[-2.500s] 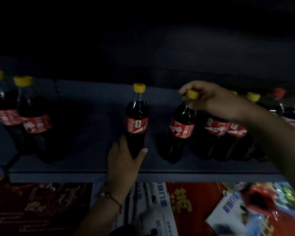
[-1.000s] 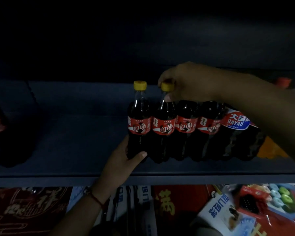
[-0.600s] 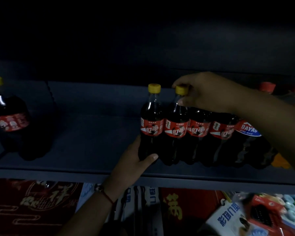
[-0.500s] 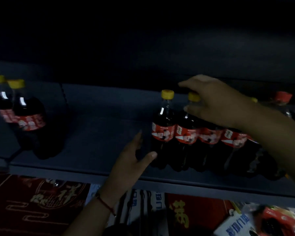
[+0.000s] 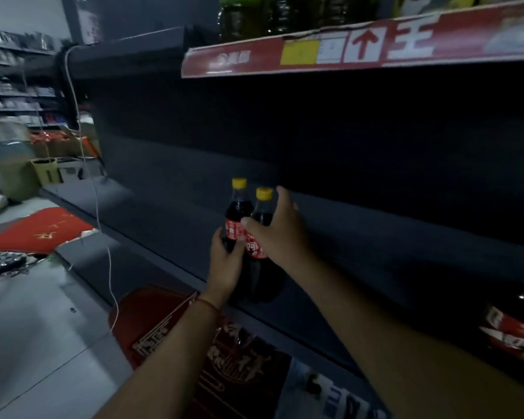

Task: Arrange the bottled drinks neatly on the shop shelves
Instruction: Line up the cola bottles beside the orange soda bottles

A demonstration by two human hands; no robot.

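Two dark cola bottles with yellow caps and red labels stand side by side on the dark grey shelf [image 5: 164, 228]. My left hand [image 5: 224, 267] grips the lower body of the left bottle [image 5: 237, 208]. Thumb in front and fingers behind, my right hand [image 5: 280, 234] wraps round the shoulder of the right bottle [image 5: 262, 217]. Both bottles are upright and touch each other. Another cola bottle [image 5: 515, 316] stands at the far right edge of the same shelf, blurred.
Above is a shelf with a red price strip [image 5: 360, 46] and green bottles [image 5: 239, 19]. A white cord [image 5: 96, 189] hangs at the shelf's left end. Red printed boxes [image 5: 170, 328] lie below the shelf. Grey floor and a red mat [image 5: 40, 231] are at left.
The view has swung left. My hands have left the packed row of bottles on the right and now hold the two bottles that stood apart on the left.
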